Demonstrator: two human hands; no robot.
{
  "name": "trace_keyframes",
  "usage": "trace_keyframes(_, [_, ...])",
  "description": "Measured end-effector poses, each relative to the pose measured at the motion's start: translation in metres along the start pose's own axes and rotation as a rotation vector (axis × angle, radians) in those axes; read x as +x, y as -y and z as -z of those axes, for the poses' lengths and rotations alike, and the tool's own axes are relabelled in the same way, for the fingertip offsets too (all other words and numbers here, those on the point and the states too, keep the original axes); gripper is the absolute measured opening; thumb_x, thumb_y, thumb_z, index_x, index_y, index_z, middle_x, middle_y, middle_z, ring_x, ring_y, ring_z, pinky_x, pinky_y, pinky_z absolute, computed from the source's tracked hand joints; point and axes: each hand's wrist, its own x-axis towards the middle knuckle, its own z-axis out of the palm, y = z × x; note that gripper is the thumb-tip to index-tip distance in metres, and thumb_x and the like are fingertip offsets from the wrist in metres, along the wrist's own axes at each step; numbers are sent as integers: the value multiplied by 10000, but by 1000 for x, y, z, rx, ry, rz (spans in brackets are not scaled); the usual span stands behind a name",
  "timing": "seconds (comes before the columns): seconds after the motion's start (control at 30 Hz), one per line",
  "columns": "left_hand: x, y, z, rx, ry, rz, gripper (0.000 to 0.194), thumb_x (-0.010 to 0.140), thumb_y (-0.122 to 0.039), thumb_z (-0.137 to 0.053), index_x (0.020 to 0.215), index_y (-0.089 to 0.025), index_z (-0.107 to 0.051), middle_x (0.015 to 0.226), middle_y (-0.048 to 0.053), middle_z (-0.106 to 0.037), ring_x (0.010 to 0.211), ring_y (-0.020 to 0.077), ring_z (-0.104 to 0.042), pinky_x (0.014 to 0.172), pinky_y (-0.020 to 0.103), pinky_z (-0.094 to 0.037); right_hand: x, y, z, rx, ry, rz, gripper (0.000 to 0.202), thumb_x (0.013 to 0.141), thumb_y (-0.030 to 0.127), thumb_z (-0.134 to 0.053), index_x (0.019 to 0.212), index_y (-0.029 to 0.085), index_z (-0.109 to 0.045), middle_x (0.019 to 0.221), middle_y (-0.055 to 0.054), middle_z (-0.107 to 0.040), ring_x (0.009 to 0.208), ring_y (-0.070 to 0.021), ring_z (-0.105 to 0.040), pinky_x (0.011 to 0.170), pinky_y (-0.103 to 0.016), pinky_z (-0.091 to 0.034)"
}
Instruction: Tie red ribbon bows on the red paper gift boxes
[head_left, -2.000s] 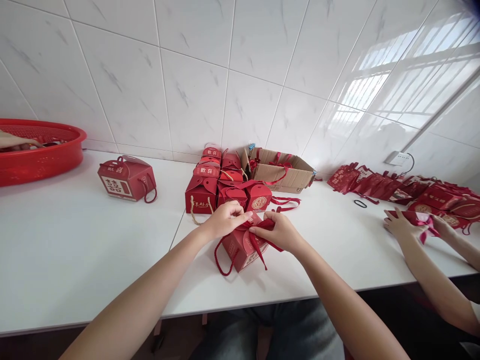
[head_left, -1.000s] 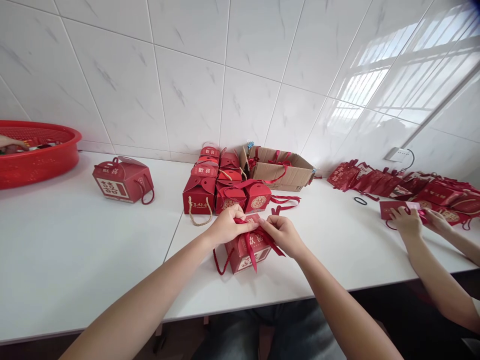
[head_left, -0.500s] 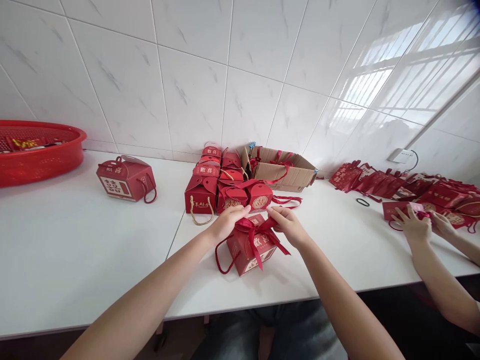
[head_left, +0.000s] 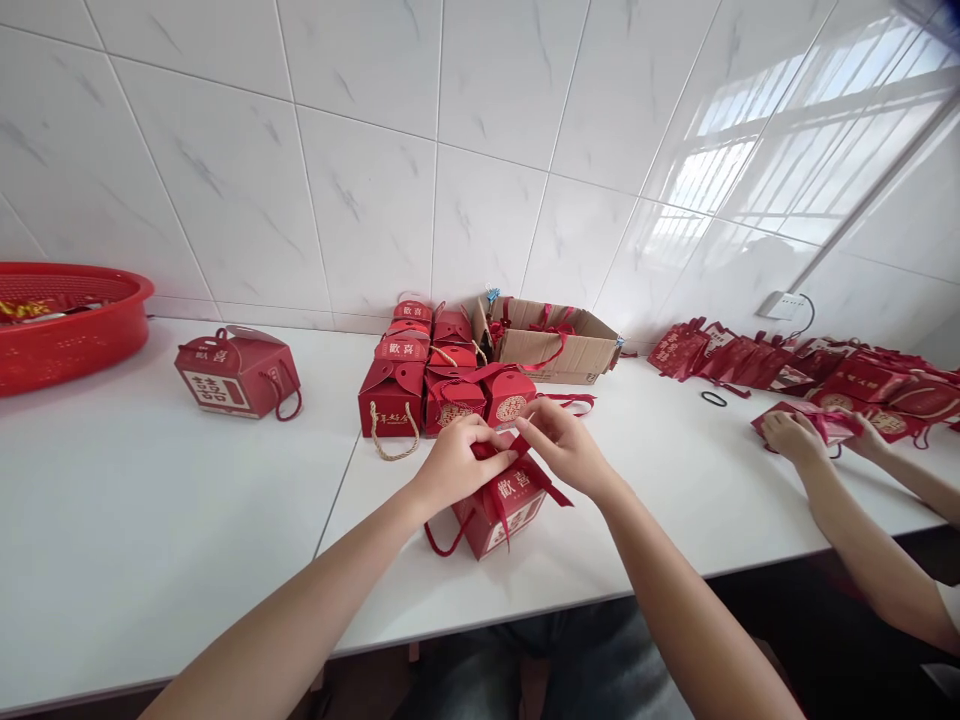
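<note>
Red ribbon (head_left: 555, 488), soft and probably slippery, is pinched in the fingertips of the left hand (head_left: 454, 462) and right hand (head_left: 568, 450) atop a card box (head_left: 480, 530) at six o'clock; light and crushable, it is best steadied by its lower sides.

Looks like a small packing workroom here: long white table (head_left: 247, 540), tiled wall (head_left: 360, 190), gift boxes (head_left: 391, 398) grouped together (all red), and a co-worker's hands (head_left: 796, 436) busy alongside.

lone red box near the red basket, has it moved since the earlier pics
No. The lone red box keeps its place to the left of the table seam; both shift together in the picture as the camera moves.
</note>
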Motion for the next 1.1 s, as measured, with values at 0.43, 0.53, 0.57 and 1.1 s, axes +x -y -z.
trace_keyframes(0.43, [3,-3,-3,190,-62,-68,199,746,-397,-644,665,-227,-708,705,19,-695,819,224,-551,869,418,-328,-65,-11,-1,-362,86,206,151,894,187,-488,744,190,-502,709,-18,-537,612,-121,-476,565,-239,-389])
trace_keyframes(0.53, [4,1,-6,258,-74,-79,210,747,-405,-642,644,-232,-703,720,15,-710,818,230,-548,875,443,-295,-68,-12,-7,-383,90,314,205,906,150,-448,714,182,-513,706,-35,-542,635,-129,-489,583,-246,-392])
trace_keyframes(0.57, [4,2,-7,258,-81,-76,217,745,-414,-644,641,-234,-704,734,15,-715,822,233,-550,882,446,-289,-68,-12,-7,-378,98,325,213,908,152,-446,711,181,-520,707,-38,-546,644,-132,-496,588,-247,-394])
trace_keyframes(1.1, [10,-4,24,-379,91,167,306,772,-462,-621,867,-171,-630,736,9,-586,682,137,-513,620,253,-377,22,-26,24,289,350,42,423,792,355,-670,1186,246,-561,1185,-73,-570,615,-70,-476,570,-247,-455])
